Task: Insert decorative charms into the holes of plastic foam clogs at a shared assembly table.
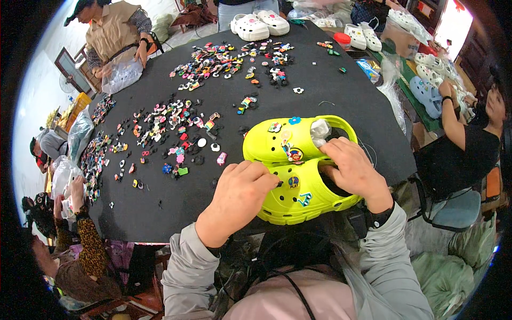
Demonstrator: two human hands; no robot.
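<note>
Two bright yellow-green clogs lie side by side at the table's near edge. The near clog (pixel 290 205) carries a round charm and a blue glasses-shaped charm among its holes. On the far clog (pixel 261 140) are a blue flower and other charms, with clear plastic wadding (pixel 320 129) in its opening. My right hand (pixel 354 168) grips the near clog by the rim, fingers inside its opening. Over that clog's toe, my left hand (pixel 237 197) has thumb and forefinger closed beside a small dark spot; what they pinch is hidden.
Piles of colourful shoe charms (pixel 165 120) spread over the black table (pixel 213 152). White clogs (pixel 258 25) stand at its far edge. A person at right sits by a blue clog (pixel 425 96); another person's hands (pixel 77 194) reach in at left beside plastic bags.
</note>
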